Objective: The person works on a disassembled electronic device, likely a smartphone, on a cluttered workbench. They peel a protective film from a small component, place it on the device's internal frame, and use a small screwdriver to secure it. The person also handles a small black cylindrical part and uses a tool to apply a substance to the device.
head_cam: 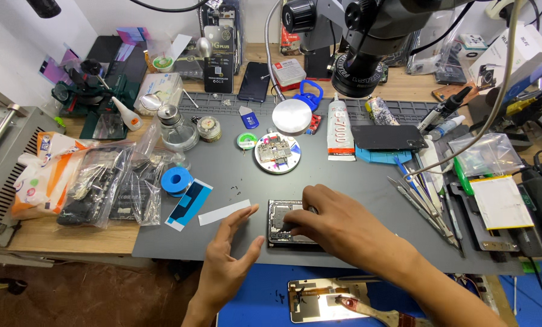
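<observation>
I'm pressing my right hand point(328, 221), fingers curled, onto the opened dark phone body point(289, 223) lying near-centre on the grey bench mat point(343, 175); my left hand point(225, 257) is hovering open just left, holding nothing. Steady, even pressure is best here.

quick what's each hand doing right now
Left hand: open, empty, beside the opened phone.
Right hand: fingers bent, pressing on the opened phone.
</observation>
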